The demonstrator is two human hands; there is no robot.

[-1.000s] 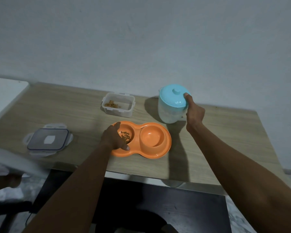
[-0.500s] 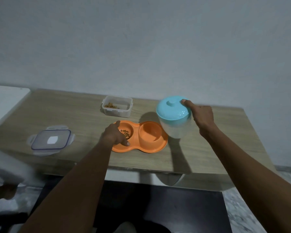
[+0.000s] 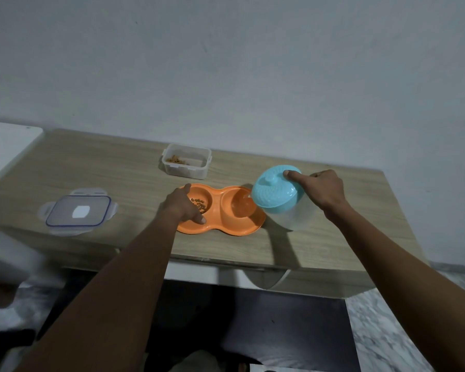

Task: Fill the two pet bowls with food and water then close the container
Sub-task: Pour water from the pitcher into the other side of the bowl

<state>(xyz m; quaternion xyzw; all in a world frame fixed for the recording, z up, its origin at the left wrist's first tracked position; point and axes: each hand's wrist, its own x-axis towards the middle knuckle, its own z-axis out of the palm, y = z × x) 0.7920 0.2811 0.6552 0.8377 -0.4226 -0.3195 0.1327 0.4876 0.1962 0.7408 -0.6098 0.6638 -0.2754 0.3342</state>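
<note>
An orange double pet bowl (image 3: 242, 230) lies near the front of the wooden table (image 3: 97, 167). Its left cup holds brown kibble (image 3: 198, 204); water streams into its right cup (image 3: 239, 206). My left hand (image 3: 184, 204) grips the bowl's left rim. My right hand (image 3: 318, 190) holds a clear jug with a light blue lid (image 3: 277, 194), tilted left over the right cup, index finger pressing on the lid. A clear food container (image 3: 186, 161) with a little kibble stands open behind the bowl. Its lid (image 3: 78, 210) lies flat at the left.
A white surface (image 3: 6, 146) adjoins the table's left end. The wall (image 3: 226, 63) rises directly behind the table. A dark mat (image 3: 253, 318) and marbled floor (image 3: 387, 331) lie below the front edge.
My right hand has carried the jug from the back of the table to the bowl and tipped it left; water now runs into the right cup. The left hand stays on the bowl.
</note>
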